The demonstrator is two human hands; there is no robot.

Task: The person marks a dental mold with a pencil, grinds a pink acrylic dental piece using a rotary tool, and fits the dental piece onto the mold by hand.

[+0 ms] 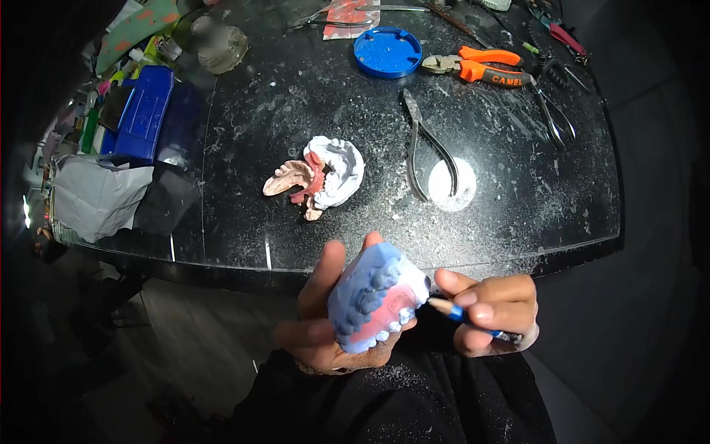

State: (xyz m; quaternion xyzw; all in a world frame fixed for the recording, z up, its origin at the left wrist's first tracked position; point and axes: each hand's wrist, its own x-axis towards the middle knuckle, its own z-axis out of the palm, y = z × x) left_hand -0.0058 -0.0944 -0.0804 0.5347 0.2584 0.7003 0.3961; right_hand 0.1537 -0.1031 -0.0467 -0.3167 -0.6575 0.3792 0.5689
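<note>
One blue lid (387, 72) holds pale specks (380, 61) beyond the gripped dental model (364, 292).

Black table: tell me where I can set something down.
Two patches look free, though littered with dust: one between the blue box and the tan cast, the other right of the steel nippers, nearer than the orange pliers. It's crowded around the blue box and white paper, and across the far side.

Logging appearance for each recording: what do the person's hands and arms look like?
Both the left hand and the right hand are bare, with no gloves or rings visible. The clothing below is black with pale specks; sleeves can't be made out.
</note>
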